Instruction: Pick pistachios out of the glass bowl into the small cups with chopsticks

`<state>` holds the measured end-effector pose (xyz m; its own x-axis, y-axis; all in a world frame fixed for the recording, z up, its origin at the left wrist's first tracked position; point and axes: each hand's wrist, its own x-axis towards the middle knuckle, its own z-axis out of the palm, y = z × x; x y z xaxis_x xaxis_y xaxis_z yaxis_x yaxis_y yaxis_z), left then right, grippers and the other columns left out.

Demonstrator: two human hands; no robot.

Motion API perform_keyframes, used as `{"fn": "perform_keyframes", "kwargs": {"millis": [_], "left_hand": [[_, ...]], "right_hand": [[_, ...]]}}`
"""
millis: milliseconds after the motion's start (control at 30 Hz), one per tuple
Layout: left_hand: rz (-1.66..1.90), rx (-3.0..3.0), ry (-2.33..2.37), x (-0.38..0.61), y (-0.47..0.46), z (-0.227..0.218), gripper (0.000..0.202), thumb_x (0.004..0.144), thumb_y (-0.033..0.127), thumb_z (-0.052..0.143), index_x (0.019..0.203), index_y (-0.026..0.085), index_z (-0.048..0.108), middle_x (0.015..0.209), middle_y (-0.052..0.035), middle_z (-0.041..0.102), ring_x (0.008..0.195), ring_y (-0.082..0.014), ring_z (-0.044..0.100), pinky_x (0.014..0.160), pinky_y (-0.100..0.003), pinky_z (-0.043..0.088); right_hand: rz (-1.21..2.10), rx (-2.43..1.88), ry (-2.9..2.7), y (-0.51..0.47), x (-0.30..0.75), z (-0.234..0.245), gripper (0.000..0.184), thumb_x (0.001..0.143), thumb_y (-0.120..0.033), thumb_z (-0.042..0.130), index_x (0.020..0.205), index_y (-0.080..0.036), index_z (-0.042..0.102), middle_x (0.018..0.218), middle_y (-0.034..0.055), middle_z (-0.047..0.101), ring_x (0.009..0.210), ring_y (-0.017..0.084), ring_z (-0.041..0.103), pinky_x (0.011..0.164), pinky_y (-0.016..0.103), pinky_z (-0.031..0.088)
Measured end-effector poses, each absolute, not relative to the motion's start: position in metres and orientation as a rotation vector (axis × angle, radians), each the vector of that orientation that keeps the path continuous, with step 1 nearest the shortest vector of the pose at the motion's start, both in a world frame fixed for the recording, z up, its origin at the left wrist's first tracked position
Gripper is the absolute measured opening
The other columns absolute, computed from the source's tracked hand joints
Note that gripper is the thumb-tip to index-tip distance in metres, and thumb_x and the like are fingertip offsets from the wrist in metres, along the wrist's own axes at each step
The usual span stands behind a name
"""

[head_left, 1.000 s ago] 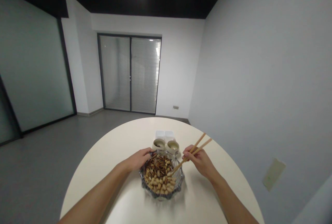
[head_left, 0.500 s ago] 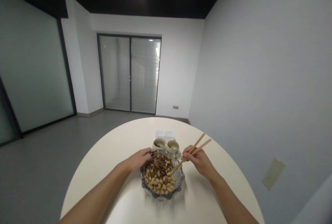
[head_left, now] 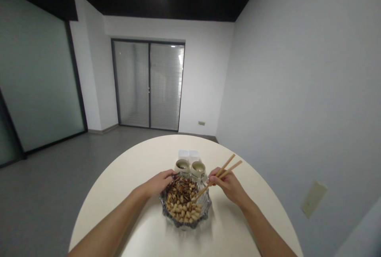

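A glass bowl [head_left: 205, 209] with a wavy rim stands on the table in front of me. Dark striped seeds [head_left: 182, 186] fill its far side, and pale nuts that look like pistachios [head_left: 186, 211] its near side. My left hand [head_left: 160, 181] grips the bowl's far left rim, fingers closed over the edge. In my right hand [head_left: 224, 181], closed around them, is a pair of wooden chopsticks [head_left: 228, 169]. Their tips reach into the bowl at the nuts; whether they pinch one I cannot make out. Two small cups [head_left: 182, 165] stand just behind the bowl, the left one with something dark inside.
White square dishes [head_left: 189, 154] sit behind the cups. The round cream table [head_left: 143, 150] has a curved far edge. A white wall [head_left: 282, 90] rises close on the right, and a glazed double door [head_left: 149, 86] is across the room.
Almost nothing differs. The chopsticks and my right hand have shifted very slightly to the left; my left hand stays on the bowl.
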<state>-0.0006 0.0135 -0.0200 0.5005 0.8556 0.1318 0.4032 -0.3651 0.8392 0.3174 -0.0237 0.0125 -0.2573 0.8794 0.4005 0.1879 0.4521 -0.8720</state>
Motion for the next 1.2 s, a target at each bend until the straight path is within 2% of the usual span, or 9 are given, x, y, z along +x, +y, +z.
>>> {"fn": "perform_keyframes", "kwargs": {"millis": [200, 433, 667, 867, 1200], "left_hand": [[0.717, 1.976, 1.047, -0.002, 0.013, -0.019, 0.038, 0.083, 0.034, 0.048, 0.110, 0.018, 0.069, 0.116, -0.0077, 0.076, 0.113, -0.0297, 0.065, 0.102, -0.038, 0.049], [0.734, 1.995, 1.064, -0.002, 0.013, -0.022, 0.038, 0.085, 0.034, 0.047, 0.112, 0.019, 0.069, 0.118, -0.0071, 0.076, 0.115, -0.0295, 0.065, 0.104, -0.039, 0.048], [0.748, 1.990, 1.019, -0.003, 0.012, -0.025, 0.044, 0.085, 0.033, 0.046, 0.120, 0.019, 0.069, 0.128, -0.0073, 0.074, 0.121, -0.0300, 0.063, 0.111, -0.039, 0.045], [0.751, 1.984, 1.010, -0.003, 0.013, -0.025, 0.043, 0.085, 0.034, 0.046, 0.117, 0.018, 0.069, 0.124, -0.0075, 0.075, 0.117, -0.0301, 0.063, 0.109, -0.040, 0.046], [0.800, 2.015, 0.996, -0.009, 0.016, -0.031, 0.037, 0.094, 0.041, 0.041, 0.109, 0.020, 0.067, 0.110, -0.0054, 0.075, 0.110, -0.0276, 0.063, 0.102, -0.036, 0.048]], "right_hand": [[0.886, -0.910, -1.683, -0.027, 0.317, 0.020, 0.051, 0.081, -0.070, 0.079, 0.080, -0.020, 0.076, 0.074, 0.0079, 0.079, 0.069, 0.022, 0.071, 0.065, 0.033, 0.057], [0.811, -0.975, -1.573, -0.024, 0.327, 0.025, 0.059, 0.075, -0.078, 0.080, 0.078, -0.019, 0.072, 0.074, 0.0105, 0.080, 0.068, 0.025, 0.074, 0.064, 0.036, 0.061], [0.719, -0.956, -1.412, -0.006, 0.337, 0.032, 0.062, 0.070, -0.079, 0.083, 0.079, -0.019, 0.071, 0.074, 0.0117, 0.080, 0.068, 0.025, 0.076, 0.063, 0.036, 0.062], [0.636, -0.986, -1.358, 0.019, 0.342, 0.048, 0.069, 0.063, -0.083, 0.083, 0.082, -0.018, 0.071, 0.078, 0.0130, 0.082, 0.071, 0.027, 0.078, 0.064, 0.036, 0.064], [0.459, -1.043, -1.323, 0.028, 0.330, 0.006, 0.068, 0.075, -0.086, 0.072, 0.082, -0.018, 0.073, 0.080, 0.0147, 0.083, 0.067, 0.026, 0.075, 0.062, 0.036, 0.061]]}}
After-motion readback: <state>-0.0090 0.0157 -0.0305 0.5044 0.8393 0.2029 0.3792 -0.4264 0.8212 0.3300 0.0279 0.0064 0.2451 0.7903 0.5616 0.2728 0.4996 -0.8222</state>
